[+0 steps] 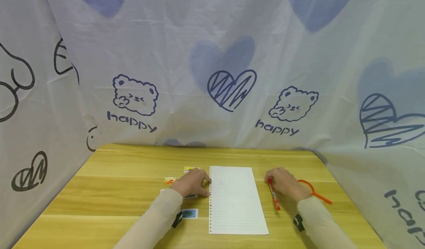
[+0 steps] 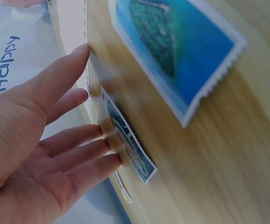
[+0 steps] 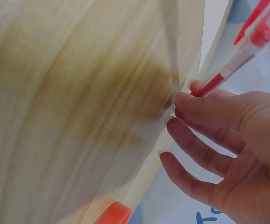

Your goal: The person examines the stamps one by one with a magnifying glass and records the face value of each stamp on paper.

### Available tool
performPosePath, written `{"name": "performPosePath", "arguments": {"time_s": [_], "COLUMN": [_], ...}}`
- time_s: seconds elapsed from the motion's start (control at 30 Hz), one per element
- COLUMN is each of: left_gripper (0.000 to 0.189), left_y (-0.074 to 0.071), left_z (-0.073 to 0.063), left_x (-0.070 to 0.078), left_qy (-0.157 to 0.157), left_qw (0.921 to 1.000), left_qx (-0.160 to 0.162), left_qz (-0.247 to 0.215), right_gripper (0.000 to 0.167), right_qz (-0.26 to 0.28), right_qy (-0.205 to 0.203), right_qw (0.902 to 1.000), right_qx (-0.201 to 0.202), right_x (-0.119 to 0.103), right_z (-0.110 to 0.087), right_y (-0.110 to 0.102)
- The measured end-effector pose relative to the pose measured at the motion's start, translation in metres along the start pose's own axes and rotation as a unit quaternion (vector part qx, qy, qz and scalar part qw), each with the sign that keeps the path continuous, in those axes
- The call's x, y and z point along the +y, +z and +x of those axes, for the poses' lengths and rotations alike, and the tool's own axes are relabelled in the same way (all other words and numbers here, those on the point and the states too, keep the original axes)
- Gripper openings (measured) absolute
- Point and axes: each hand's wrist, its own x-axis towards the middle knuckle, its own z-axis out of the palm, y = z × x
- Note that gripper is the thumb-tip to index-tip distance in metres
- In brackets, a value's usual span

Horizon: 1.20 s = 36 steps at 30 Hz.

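A sheet of lined, hole-punched paper [image 1: 235, 208] lies between the two hands. My left hand [image 1: 190, 182] is at its holed left edge, thumb and fingertips down there, the fingers loosely spread. Beneath and beside that hand lie several postage stamps: a blue one with a green island [image 2: 181, 51], a dark one [image 2: 128, 140] under the fingertips, a yellow one [image 1: 190, 169] and a red-and-yellow one [image 1: 170, 180]. To the right of the paper, my right hand [image 1: 284, 182] pinches a clear-barrelled red pen [image 3: 230, 67] between thumb and index finger, the other fingers curved loosely.
An orange-red ring with a straight handle [image 1: 322, 198] lies right of the right hand, partly hidden by the wrist. The wooden table [image 1: 116, 190] ends at a printed white cloth [image 1: 186, 57] behind, with more cloth at both sides.
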Motion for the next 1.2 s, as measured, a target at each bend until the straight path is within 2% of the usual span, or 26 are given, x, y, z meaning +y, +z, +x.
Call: {"name": "performPosePath", "arguments": {"time_s": [0.23, 0.57, 0.97, 1.2], "left_gripper": [0.047, 0.047, 0.047, 0.046], "left_y": [0.0008, 0.0019, 0.0017, 0.0008], "left_z": [-0.0007, 0.0005, 0.0005, 0.0009], "left_x": [-0.0004, -0.0016, -0.0015, -0.0013], "left_qy": [-0.001, -0.002, -0.001, 0.002], "left_qw": [1.0, 1.0, 1.0, 1.0], "left_qx": [0.002, 0.001, 0.002, 0.001], "left_qz": [0.001, 0.006, 0.006, 0.005], "right_gripper": [0.033, 0.031, 0.028, 0.029], "right_qz": [-0.009, -0.027, -0.028, -0.018], "right_qy": [0.009, -0.012, -0.007, -0.021], "right_qw": [0.9999, 0.9996, 0.9996, 0.9996], "right_qx": [-0.004, -0.001, -0.007, -0.006], "right_x": [0.0008, -0.0036, -0.0022, -0.0022], "right_z": [0.0012, -0.0001, -0.0001, 0.0005], "right_y": [0.0025, 0.0009, 0.0008, -0.001]}}
